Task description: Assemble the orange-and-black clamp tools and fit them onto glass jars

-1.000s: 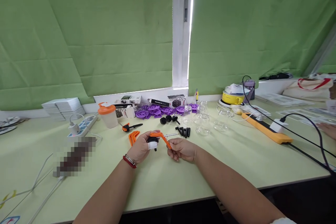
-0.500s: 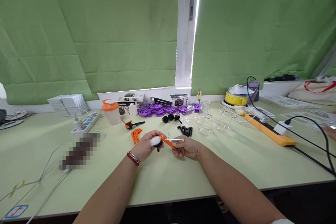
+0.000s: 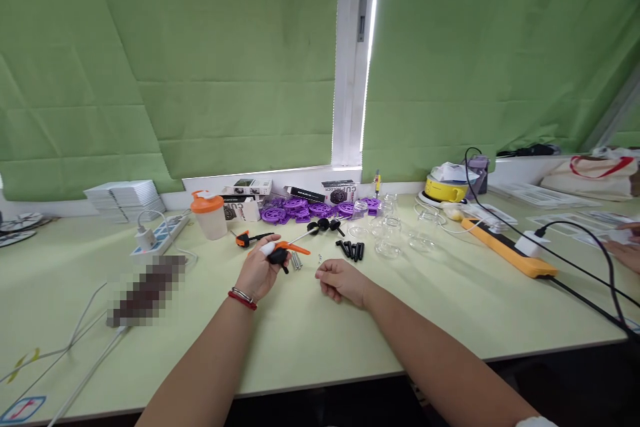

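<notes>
My left hand (image 3: 260, 270) is closed around an orange angled plastic arm (image 3: 295, 248) with a black rounded part (image 3: 279, 256) against it. A white covering wraps its thumb. From the orange arm a thin metal rod (image 3: 303, 235) points up and right; its kind is unclear. My right hand (image 3: 343, 280) is low over the table, fingers curled and pinched together; whatever they may hold is hidden. Just beyond those fingertips lie tiny metal pieces (image 3: 320, 258). Long silver screws (image 3: 297, 261) rest beside my left hand.
Black tubes (image 3: 351, 250), black round knobs (image 3: 323, 223) and purple wheel-shaped parts (image 3: 295, 208) lie behind. Clear glass vessels (image 3: 390, 240) stand to the right, near an orange power strip (image 3: 507, 250). An orange-lidded shaker (image 3: 209, 213) stands left. Another person's hand (image 3: 625, 253) is at the right edge.
My hands have come apart. The left one moved slightly left and up with the orange arm and black part; the right one let go of the arm and rod and lowered towards the table.
</notes>
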Demonstrator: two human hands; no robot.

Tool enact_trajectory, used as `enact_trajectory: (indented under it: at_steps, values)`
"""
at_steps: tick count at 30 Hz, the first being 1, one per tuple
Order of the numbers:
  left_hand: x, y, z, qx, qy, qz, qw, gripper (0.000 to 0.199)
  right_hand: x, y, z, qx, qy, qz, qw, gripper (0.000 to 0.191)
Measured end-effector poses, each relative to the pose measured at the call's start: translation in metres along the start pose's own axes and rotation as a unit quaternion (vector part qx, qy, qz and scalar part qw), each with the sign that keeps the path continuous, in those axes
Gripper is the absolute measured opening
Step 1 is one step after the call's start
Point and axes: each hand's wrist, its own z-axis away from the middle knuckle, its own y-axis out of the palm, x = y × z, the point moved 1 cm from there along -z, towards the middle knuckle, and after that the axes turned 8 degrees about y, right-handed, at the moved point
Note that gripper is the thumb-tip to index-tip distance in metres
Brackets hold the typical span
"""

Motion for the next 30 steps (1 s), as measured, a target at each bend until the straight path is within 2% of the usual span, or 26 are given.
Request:
enact_trajectory:
  at_steps: [2,4,6,8,10,13,16,19,25,30]
  values:
    - [-0.002,-0.005,-0.005,-0.04,0.02,0.011,0.999,0.019,0.001,0.008,-0.002,-0.041,-0.024,0.106,0.993,0.014]
    - [-0.001,-0.008,-0.007,-0.063,0.03,0.015,0.997,0.018,0.003,0.015,-0.007,-0.094,-0.07,0.228,0.967,0.014]
    - [0.001,-0.01,-0.009,-0.077,0.034,0.012,0.996,0.017,0.008,0.022,-0.012,-0.153,-0.107,0.346,0.919,0.02]
    - [0.003,-0.01,-0.009,-0.085,0.035,0.01,0.996,0.016,0.014,0.028,-0.019,-0.185,-0.119,0.453,0.864,0.026]
    - [0.006,-0.011,-0.009,-0.09,0.035,0.009,0.995,0.015,0.02,0.034,-0.025,-0.188,-0.122,0.536,0.814,0.03]
    - [0.008,-0.012,-0.009,-0.092,0.035,0.007,0.995,0.014,0.026,0.04,-0.034,-0.192,-0.124,0.602,0.765,0.028]
    - [0.008,-0.013,-0.01,-0.097,0.035,0.008,0.995,0.013,0.026,0.043,-0.039,-0.197,-0.111,0.631,0.742,0.024]
    - [0.007,-0.015,-0.011,-0.108,0.031,0.006,0.994,0.013,0.024,0.042,-0.036,-0.189,-0.104,0.643,0.735,0.023]
    - [0.009,-0.018,-0.013,-0.102,0.03,0.002,0.994,0.014,0.019,0.04,-0.005,-0.15,-0.095,0.662,0.728,0.025]
    - [0.013,-0.017,-0.013,-0.104,0.024,-0.007,0.994,0.013,0.015,0.041,0.005,-0.138,-0.164,0.686,0.696,0.04]
